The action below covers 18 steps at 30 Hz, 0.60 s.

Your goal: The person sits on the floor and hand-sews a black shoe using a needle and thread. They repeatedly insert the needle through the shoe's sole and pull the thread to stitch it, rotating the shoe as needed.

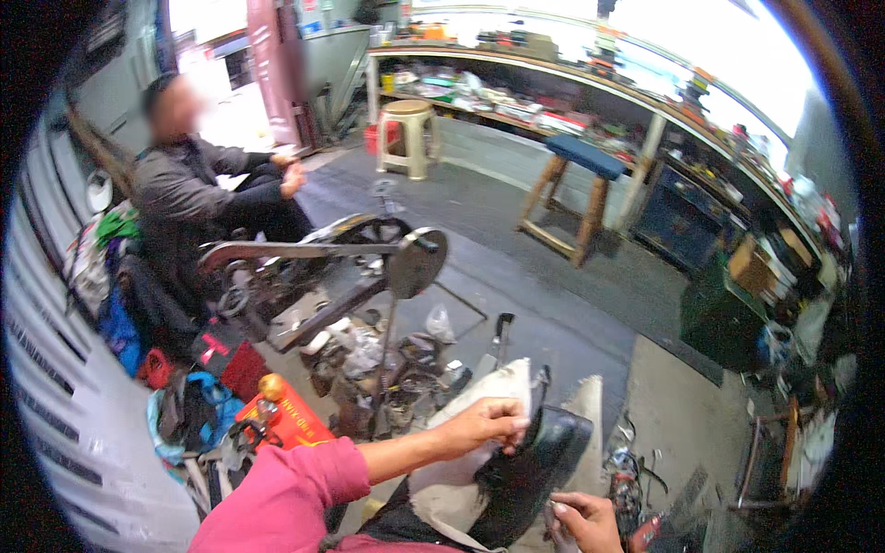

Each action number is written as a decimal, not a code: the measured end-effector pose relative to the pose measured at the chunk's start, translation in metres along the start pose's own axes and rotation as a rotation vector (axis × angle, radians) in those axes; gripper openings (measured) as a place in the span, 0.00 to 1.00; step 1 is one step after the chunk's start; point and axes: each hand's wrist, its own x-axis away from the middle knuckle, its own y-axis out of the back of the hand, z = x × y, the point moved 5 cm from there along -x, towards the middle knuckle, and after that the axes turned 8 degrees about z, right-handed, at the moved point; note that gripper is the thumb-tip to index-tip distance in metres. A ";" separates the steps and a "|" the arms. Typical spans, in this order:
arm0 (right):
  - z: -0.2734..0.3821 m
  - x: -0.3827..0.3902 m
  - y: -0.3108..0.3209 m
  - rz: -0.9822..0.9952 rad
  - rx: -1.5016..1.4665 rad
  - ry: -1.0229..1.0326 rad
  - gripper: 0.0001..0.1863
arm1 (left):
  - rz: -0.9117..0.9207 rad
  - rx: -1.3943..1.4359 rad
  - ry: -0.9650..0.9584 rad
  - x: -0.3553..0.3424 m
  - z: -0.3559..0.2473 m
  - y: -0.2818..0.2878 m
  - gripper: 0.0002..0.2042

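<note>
Across my lap lies a shiny black leather piece [551, 452], perhaps a boot or shoe; its full shape is partly hidden. Pale, worn cloth [449, 493] is spread beneath and beside it. My left hand [493, 424] is closed in a pinch just above the leather's left edge; whatever its fingertips hold is too small to name. At the leather's lower right, my right hand [590, 523] is closed too, thumb against fingers, around a small greyish thing I cannot make out. A thin dark strip [539, 392] rises beside the left fingertips.
A cast-metal machine with a round wheel [417, 263] stands ahead, above a heap of parts [406, 369]. A person [203, 184] sits at the far left. Beyond are a blue-topped stool [583, 157], a plastic stool [406, 138] and a cluttered bench [516, 57]. An orange-red box [297, 419] lies left.
</note>
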 end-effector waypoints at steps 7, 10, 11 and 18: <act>-0.006 -0.004 0.000 -0.002 -0.038 0.022 0.12 | 0.327 -0.627 0.158 -0.009 0.008 -0.020 0.22; -0.008 -0.005 -0.001 0.014 -0.044 0.008 0.12 | 0.365 -0.950 0.345 -0.013 0.009 -0.022 0.29; -0.008 -0.005 -0.001 0.015 -0.047 0.013 0.12 | 0.367 -0.933 0.368 -0.013 0.009 -0.023 0.29; -0.010 -0.006 -0.002 0.029 -0.067 0.035 0.11 | 0.387 -0.713 0.425 -0.006 0.007 -0.032 0.28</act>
